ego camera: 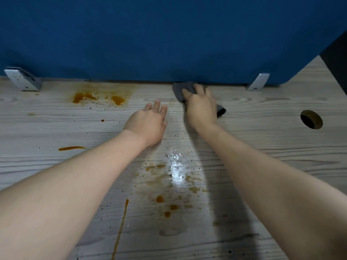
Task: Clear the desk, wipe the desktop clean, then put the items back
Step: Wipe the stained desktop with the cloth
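Note:
The pale wood-grain desktop (272, 147) fills the view. My right hand (201, 109) presses a grey cloth (180, 91) onto it at the far edge, right against the blue partition. My left hand (148, 124) lies flat on the desk just to the left, fingers spread, holding nothing. Orange-brown stains (84, 96) sit at the far left. More orange-brown spots (159, 198) and a long orange-brown streak (122, 222) lie near me between my arms. A wet shiny patch (176, 164) glistens in the middle.
A blue partition (150, 34) stands along the desk's far edge, held by two metal brackets (24, 79) (257, 82). A round cable hole (311, 119) is cut into the desk at the right. The desk's right corner ends beyond the partition.

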Demonstrator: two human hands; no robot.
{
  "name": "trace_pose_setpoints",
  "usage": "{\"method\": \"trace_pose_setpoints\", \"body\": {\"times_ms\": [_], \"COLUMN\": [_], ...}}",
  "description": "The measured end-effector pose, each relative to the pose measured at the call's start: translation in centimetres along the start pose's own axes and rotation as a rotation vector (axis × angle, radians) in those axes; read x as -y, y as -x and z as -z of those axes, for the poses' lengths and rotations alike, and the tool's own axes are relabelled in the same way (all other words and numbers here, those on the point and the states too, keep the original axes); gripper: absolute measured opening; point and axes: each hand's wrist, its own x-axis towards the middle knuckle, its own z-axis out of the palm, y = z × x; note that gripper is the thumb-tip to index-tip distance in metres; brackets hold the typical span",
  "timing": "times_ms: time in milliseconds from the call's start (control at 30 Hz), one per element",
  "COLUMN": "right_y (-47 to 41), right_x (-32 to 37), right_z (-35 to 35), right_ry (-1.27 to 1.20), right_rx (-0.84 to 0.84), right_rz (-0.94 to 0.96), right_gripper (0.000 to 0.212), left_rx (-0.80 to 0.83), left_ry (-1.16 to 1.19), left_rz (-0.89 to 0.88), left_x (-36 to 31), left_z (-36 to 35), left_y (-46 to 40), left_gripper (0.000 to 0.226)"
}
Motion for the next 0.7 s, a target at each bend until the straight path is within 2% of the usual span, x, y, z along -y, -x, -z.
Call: {"method": "trace_pose_setpoints", "body": {"times_ms": [100, 167, 333, 400, 467, 533, 633, 700], "right_y": [-0.3, -0.4, -0.1, -0.1, 0.5, 1.8, 2.5, 1.9], "right_x": [-2.2, -4.6, -11.6, -11.3, -9.2, -8.3, -11.3, -13.5], "right_z": [0.2, 0.5, 2.1, 2.1, 1.9, 1.6, 2.7, 3.4], "right_ry": [-0.014, -0.024, -0.016, -0.002, 0.012, 0.021, 0.067, 0.089], "right_rx": [0.046, 0.011, -0.08, -0.095, -0.09, -0.046, 0.028, 0.022], "right_rz": [0.094, 0.089, -0.141, -0.223, -0.287, -0.192, 0.02, -0.029], "right_gripper": [0.04, 0.039, 0.04, 0.042, 0.046, 0.047, 0.041, 0.04], "left_rx": [0.014, 0.016, 0.009, -0.03, -0.072, -0.076, -0.009, 0.004], "left_ry": [-0.018, -0.026, -0.057, -0.012, 0.051, 0.102, 0.138, 0.125], "left_rz": [0.003, 0.017, 0.063, 0.098, 0.087, 0.045, 0.018, 0.002], "left_x": [-0.1, -0.3, -1.0, -1.3, -1.8, -2.1, -1.8, -1.6], "left_z": [0.2, 0.5, 1.5, 1.6, 1.0, 0.2, -0.2, 0.0], "left_y": [0.1, 0.0, -0.6, -0.7, -0.8, -0.8, -0.7, -0.6], "left_gripper": [0.055, 0.054, 0.038, 0.033, 0.037, 0.045, 0.054, 0.054]}}
